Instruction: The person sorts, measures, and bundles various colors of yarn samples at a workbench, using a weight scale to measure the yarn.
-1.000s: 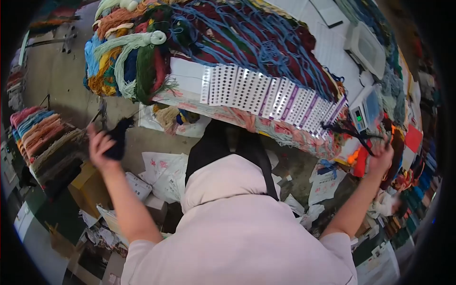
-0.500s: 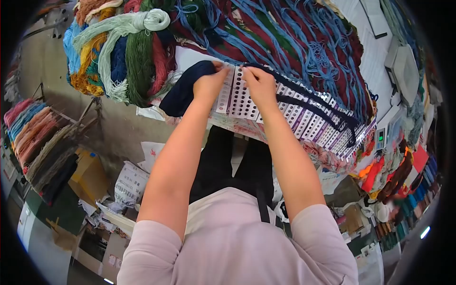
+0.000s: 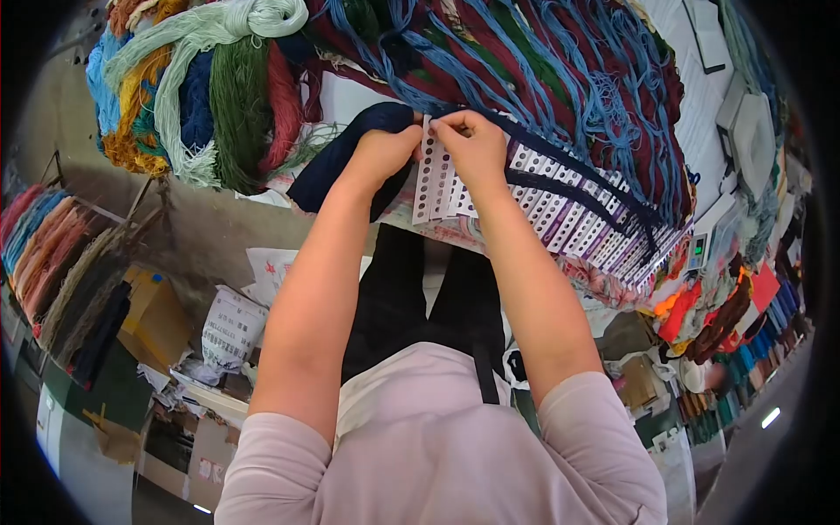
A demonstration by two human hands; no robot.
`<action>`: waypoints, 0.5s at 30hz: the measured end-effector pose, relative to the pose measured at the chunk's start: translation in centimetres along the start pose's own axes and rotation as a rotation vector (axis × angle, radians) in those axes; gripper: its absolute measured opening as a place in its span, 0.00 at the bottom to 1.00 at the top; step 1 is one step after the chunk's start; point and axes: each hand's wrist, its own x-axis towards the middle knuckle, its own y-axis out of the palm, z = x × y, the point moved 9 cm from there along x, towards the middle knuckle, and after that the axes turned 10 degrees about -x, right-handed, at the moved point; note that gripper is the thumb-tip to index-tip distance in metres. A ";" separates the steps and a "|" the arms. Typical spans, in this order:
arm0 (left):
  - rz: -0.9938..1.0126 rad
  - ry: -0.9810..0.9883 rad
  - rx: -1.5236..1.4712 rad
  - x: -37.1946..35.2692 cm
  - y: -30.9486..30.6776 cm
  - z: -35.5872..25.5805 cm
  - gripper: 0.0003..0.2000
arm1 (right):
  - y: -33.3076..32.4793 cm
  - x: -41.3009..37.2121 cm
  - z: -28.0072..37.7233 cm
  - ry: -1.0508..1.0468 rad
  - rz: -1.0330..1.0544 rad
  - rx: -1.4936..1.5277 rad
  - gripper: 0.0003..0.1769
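Note:
My left hand point(image 3: 383, 157) is closed beside a thick navy yarn skein point(image 3: 328, 171), which loops over its wrist side. Its fingertips meet the top of a white card strip with a row of holes point(image 3: 424, 188). My right hand point(image 3: 475, 150) pinches at the upper end of that strip, thumb and forefinger together; what lies between the fingertips is partly hidden. More holed card strips point(image 3: 560, 210), white with purple, lie overlapped in a row to the right. Navy yarn lengths point(image 3: 582, 197) trail across them from beneath my right hand.
Blue and maroon yarn point(image 3: 525, 70) covers the table behind the strips. Hanks in pale green point(image 3: 249, 22), dark green point(image 3: 238, 114) and other colours hang at the left. A scale with a green display point(image 3: 697, 251) stands at the right. A yarn rack point(image 3: 66, 254) stands lower left.
My hands have come closer together at the strip's top. The leftmost strip now shows more separately from the others. The view has shifted slightly.

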 end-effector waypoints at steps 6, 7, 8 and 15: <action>0.000 0.073 0.043 0.1 0.0 -0.4 0.07 | -0.9 -3.0 4.1 -0.348 -0.340 -0.368 0.04; -0.002 0.070 0.043 0.1 0.0 -0.2 0.07 | -0.7 -3.2 3.8 -0.346 -0.336 -0.368 0.04; -0.030 0.098 0.039 0.2 -0.2 -0.4 0.07 | -0.6 -3.4 3.9 -0.401 -0.334 -0.326 0.05; -0.178 0.388 0.575 0.0 -1.7 -3.1 0.09 | -0.9 -3.5 3.8 -0.437 -0.239 -0.280 0.14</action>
